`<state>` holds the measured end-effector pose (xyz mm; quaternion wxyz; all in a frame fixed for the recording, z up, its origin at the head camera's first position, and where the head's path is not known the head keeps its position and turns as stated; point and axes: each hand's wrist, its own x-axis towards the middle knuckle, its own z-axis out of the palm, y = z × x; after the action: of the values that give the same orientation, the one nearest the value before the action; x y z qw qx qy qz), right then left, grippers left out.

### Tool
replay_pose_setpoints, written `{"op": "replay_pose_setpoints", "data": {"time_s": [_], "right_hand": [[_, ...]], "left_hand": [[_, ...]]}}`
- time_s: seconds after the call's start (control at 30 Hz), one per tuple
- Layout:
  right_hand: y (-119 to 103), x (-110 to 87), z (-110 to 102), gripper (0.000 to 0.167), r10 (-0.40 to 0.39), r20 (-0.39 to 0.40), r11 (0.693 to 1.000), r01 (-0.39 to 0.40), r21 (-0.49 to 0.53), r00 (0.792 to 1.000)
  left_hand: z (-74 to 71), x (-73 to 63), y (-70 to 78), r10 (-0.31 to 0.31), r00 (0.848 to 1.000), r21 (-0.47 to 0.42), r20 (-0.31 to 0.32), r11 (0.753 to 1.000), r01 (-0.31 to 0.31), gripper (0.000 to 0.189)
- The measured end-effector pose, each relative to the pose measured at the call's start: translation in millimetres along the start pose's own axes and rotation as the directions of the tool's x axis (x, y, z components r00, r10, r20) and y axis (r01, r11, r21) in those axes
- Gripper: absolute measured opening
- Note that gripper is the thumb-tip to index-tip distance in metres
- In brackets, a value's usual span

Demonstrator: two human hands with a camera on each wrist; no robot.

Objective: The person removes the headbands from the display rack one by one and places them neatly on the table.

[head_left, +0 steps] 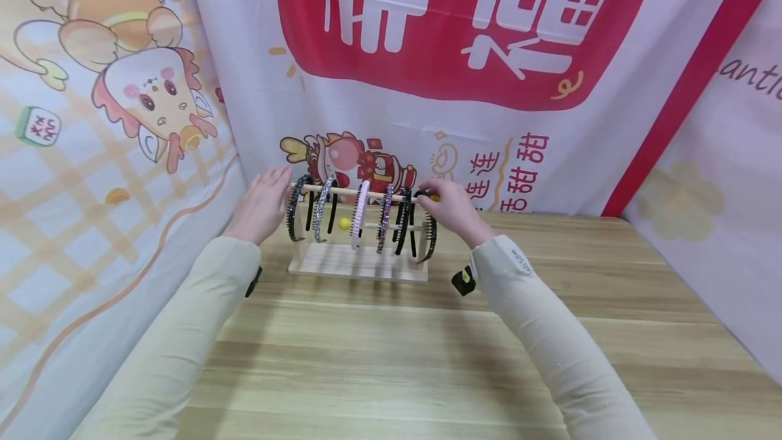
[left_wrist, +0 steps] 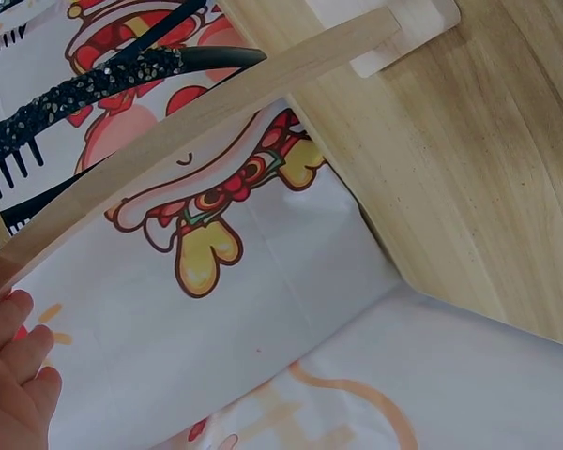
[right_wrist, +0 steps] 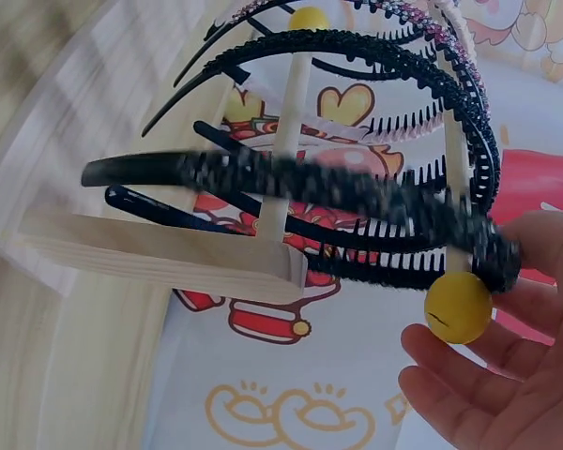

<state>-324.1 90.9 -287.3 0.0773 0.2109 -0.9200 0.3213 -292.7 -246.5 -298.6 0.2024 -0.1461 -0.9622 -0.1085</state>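
A wooden headband rack (head_left: 354, 262) stands at the back of the table with several headbands hung over its upper bar. My right hand (head_left: 451, 209) is at the rack's right end. Its thumb and forefinger pinch the top of a black beaded headband (right_wrist: 357, 192), slightly blurred in the right wrist view, beside a yellow ball (right_wrist: 458, 307) on the bar's end. The other fingers spread below the ball. At the opposite end, my left hand (head_left: 264, 204) touches the top of the wooden upright (left_wrist: 206, 131) with fairly straight fingers. Nearest to it hangs a dark glittery headband (left_wrist: 84, 89).
Also on the rack are a silver headband (head_left: 320, 212), a pink one (head_left: 359, 219) and a purple glittery one (head_left: 385, 219). A second yellow ball (head_left: 345, 223) caps a lower rod. Printed cloth (head_left: 244, 53) hangs behind and beside the wooden table (head_left: 366, 358).
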Motion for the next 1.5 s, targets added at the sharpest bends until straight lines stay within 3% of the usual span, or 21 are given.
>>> {"op": "replay_pose_setpoints", "data": {"time_s": [0.33, 0.93, 1.07, 1.3, 1.5], "right_hand": [[-1.6, 3.7, -3.3, 0.025, 0.013, -0.033, 0.998, -0.011, 0.060, 0.999], [-8.3, 1.3, -14.1, 0.025, 0.018, -0.126, 0.999, -0.014, 0.034, 0.992], [-8.2, 2.2, -18.0, 0.026, 0.024, -0.114, 0.999, -0.018, 0.051, 0.993], [-8.2, 1.9, -22.8, 0.033, 0.081, -0.020, 0.994, -0.080, 0.072, 0.996], [-5.8, -0.1, -24.2, 0.029, 0.096, -0.005, 0.995, -0.095, 0.029, 0.995]], "left_hand": [[-0.4, -0.3, 1.2, 0.009, 1.000, -0.004, -0.010, 1.000, -0.009, 0.045], [-1.6, -0.7, 3.2, 0.025, 1.000, 0.015, -0.015, 1.000, -0.025, 0.045], [-1.9, -0.9, 3.4, 0.025, 1.000, 0.008, -0.016, 1.000, -0.025, 0.045], [-2.9, -0.9, 3.7, 0.026, 0.999, 0.011, -0.019, 1.000, -0.026, 0.044], [-3.5, -1.0, 3.7, 0.021, 1.000, 0.003, -0.008, 1.000, -0.021, 0.044]]}}
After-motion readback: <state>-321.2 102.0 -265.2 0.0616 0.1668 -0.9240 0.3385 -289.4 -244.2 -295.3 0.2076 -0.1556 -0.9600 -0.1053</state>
